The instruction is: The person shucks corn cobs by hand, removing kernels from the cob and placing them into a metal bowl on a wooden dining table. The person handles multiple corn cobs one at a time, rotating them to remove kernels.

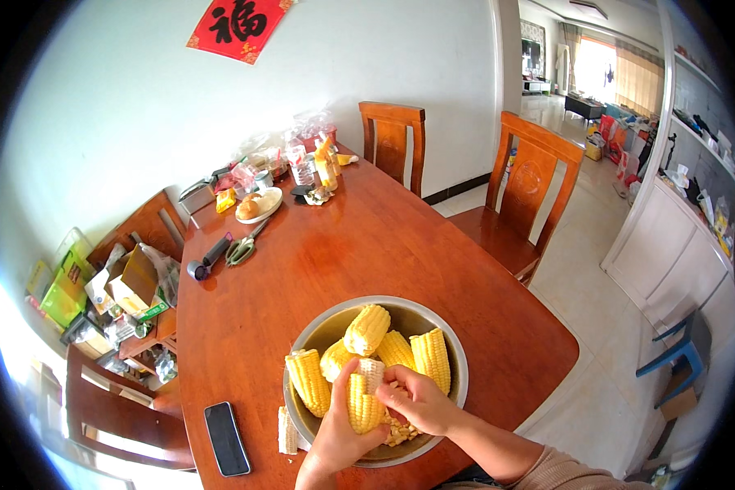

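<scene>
My left hand grips a partly stripped ear of corn over a metal bowl. Its upper end is bare pale cob, while yellow kernels cover the lower part. The fingers of my right hand are curled against the right side of this ear, with the thumb pressed to it. What lies under those fingers is hidden. Several ears with kernels, one a yellow ear on top, rest in the bowl around my hands. Loose corn kernels lie in the bowl's near part.
A bare corncob lies left of the bowl, near a smartphone. Green-handled scissors, a grey handheld tool, a plate with bread and several bottles stand farther back on the wooden table. Wooden chairs flank it.
</scene>
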A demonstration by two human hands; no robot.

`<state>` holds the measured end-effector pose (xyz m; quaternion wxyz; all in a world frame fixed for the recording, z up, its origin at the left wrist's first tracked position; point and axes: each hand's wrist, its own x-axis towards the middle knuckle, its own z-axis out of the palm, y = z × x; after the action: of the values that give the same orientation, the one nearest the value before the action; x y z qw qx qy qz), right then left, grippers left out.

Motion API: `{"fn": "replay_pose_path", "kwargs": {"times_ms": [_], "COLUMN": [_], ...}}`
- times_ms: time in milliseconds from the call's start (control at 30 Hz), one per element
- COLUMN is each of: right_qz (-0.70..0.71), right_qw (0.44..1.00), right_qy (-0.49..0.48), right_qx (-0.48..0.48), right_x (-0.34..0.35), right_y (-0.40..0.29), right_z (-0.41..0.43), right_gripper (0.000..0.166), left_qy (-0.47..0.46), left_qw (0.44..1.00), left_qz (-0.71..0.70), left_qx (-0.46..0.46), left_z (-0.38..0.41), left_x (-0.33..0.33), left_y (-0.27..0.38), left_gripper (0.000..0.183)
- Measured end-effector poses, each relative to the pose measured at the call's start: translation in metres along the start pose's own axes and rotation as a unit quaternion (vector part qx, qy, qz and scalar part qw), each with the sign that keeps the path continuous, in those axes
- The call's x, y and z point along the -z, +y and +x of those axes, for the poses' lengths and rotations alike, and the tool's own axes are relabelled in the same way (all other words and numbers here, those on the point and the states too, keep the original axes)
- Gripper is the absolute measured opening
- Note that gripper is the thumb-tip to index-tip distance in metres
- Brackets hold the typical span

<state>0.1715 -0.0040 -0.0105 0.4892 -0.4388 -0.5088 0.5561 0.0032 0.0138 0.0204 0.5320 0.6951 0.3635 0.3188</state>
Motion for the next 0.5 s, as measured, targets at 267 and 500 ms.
{"fn": "replay_pose_path", "kwargs": {"times_ms": [267,500], "right_qz": [-0.041,-0.076], "right_qw": [0.999,0.997], "right_qy": [-0.024,0.008], "right_qx": [0.009,0.013], "right_x": [0.001,0.002], "right_y": [-0.007,-0.005], "right_z": [-0.001,-0.003], "right_gripper": [0.049,0.043], "left_qy": [-0.045,-0.065], "left_qw": [0.999,0.998], "left_qz": [-0.024,0.008], "left_qx": [-0.006,-0.011], "left_z": [0.001,0.001], "left_x": [0.007,0.008], "left_y": [-0.005,-0.004], "left_gripper": [0.096,0.096]}}
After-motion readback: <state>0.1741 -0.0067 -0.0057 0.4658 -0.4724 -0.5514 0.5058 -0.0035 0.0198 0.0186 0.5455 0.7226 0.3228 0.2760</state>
